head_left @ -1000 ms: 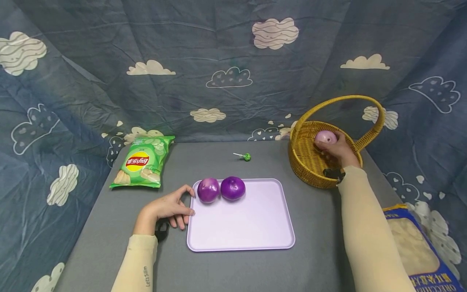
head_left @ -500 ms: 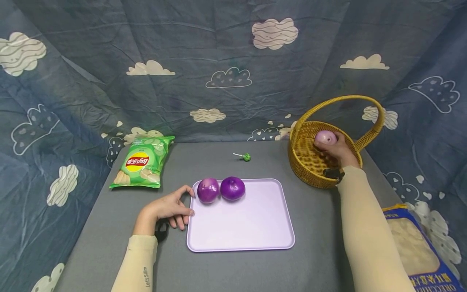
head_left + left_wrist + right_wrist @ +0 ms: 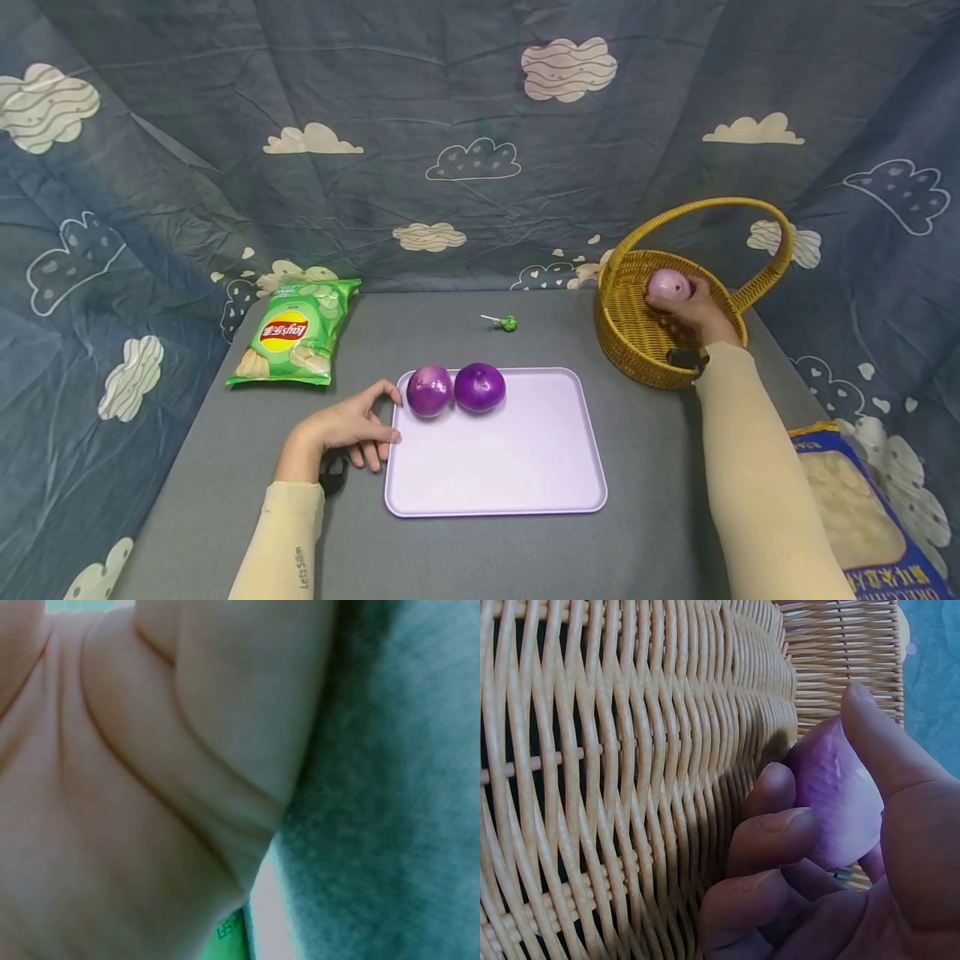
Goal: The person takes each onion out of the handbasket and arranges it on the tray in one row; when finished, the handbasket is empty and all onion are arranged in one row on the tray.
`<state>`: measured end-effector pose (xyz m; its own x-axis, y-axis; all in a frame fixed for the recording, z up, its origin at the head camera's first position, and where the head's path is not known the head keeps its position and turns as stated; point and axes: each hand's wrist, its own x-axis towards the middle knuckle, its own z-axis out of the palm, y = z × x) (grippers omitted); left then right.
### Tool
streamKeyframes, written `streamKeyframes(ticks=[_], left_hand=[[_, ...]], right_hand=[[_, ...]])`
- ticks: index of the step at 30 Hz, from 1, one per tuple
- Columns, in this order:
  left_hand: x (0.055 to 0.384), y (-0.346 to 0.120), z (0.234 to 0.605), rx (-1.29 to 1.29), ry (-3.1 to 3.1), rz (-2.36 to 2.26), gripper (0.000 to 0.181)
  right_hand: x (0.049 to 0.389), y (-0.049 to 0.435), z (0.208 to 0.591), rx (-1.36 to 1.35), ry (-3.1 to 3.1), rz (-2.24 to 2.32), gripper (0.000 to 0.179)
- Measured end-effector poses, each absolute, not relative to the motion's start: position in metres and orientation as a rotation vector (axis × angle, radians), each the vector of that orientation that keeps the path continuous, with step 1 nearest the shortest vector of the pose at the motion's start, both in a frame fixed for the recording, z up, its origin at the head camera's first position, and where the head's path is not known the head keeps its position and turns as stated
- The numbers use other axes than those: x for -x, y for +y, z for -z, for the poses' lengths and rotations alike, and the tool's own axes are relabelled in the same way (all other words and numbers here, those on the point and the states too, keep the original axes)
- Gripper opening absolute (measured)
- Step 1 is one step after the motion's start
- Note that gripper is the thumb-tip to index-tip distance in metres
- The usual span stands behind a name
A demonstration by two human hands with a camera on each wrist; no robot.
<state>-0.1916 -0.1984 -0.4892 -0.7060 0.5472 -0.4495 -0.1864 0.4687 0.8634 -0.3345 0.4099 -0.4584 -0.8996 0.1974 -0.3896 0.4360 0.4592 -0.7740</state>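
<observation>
In the head view my right hand point(image 3: 693, 307) reaches into a yellow wicker basket point(image 3: 622, 346), gripping a pale purple onion point(image 3: 667, 285). Close up, the right wrist view has the thumb along one side of this onion point(image 3: 836, 802) and bent fingers on the other, beside the woven wall point(image 3: 645, 780). My left hand point(image 3: 348, 429) holds the left edge of a lilac tray point(image 3: 495, 467), thumb and forefinger at its rim. Two darker purple onions, a left one point(image 3: 429, 392) and a right one point(image 3: 480, 387), sit side by side on the tray's far left part.
A green chip bag point(image 3: 296, 333) lies at the back left of the grey table point(image 3: 660, 517). Behind the tray is a green lollipop point(image 3: 508, 323). At the front right, a blue pasta bag point(image 3: 855, 500) lies partly behind my right sleeve. The basket's tall handle point(image 3: 705, 204) arches upward.
</observation>
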Motion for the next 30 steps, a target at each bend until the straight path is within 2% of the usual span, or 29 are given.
streamKeyframes(ticks=[30], left_hand=[[0.1915,-0.1984,0.4901,-0.286,2.000,-1.280,0.057]], right_hand=[[0.3410,0.4138,0.4656,-0.532,2.440,1.383,0.107]])
